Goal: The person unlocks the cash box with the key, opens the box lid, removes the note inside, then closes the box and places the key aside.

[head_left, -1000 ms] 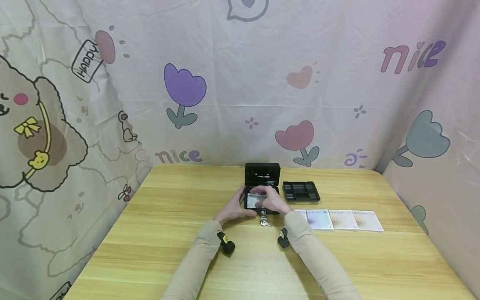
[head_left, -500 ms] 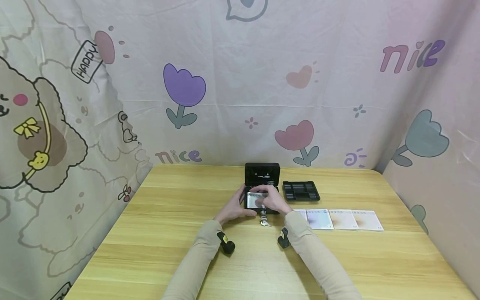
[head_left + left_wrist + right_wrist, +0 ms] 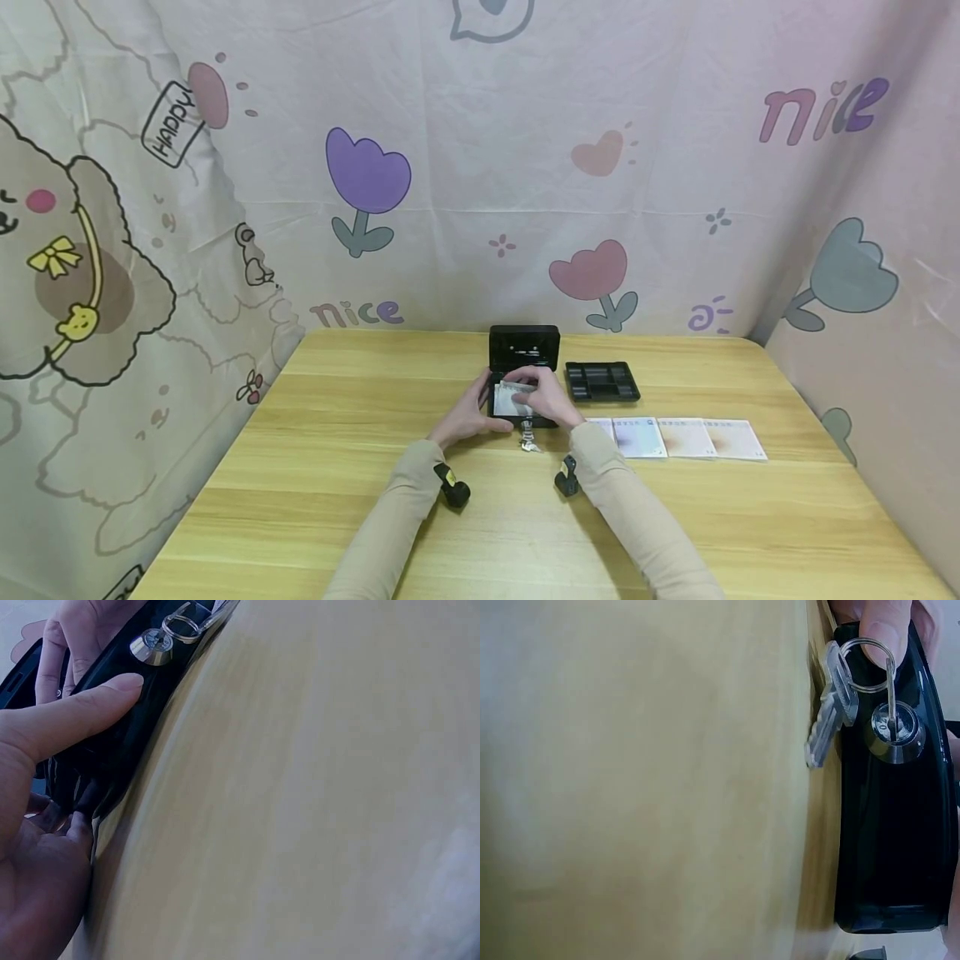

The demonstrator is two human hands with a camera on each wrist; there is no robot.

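A small black cash box stands at the back of the table with its lid raised. Light-coloured banknotes lie inside it. My left hand holds the box's left side, thumb along the front wall and fingers round the side. My right hand reaches in over the box and pinches the notes, whose far edge is tilted up; its fingertips are partly hidden. A key sits in the front lock, and more keys hang from its ring.
To the box's right lies a black compartment tray. In front of that, several stacks of banknotes lie in a row, the leftmost partly covered by my right wrist. A patterned cloth hangs behind the wooden table.
My right hand has risen slightly, and the notes at its fingers have lifted at the far edge. The left hand keeps its place on the box.
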